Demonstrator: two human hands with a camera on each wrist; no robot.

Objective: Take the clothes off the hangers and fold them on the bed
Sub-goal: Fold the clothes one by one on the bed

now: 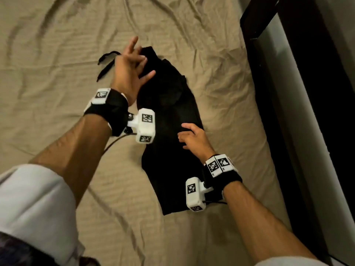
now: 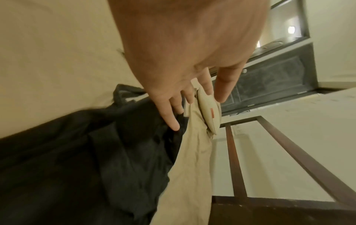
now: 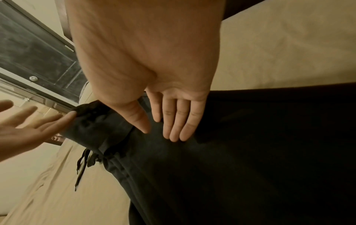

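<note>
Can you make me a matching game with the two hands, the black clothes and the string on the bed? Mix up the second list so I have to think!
Things:
1. left hand
2. right hand
3. black garment
4. drawstring

Descriptions:
A. lies loose on the tan bed sheet, to the left of the waistband
B. fingers spread, at the far waistband end
C. lies in a long strip on the bed
D. fingers flat, pressing the middle of the cloth

Pairs: 1-B, 2-D, 3-C, 4-A
</note>
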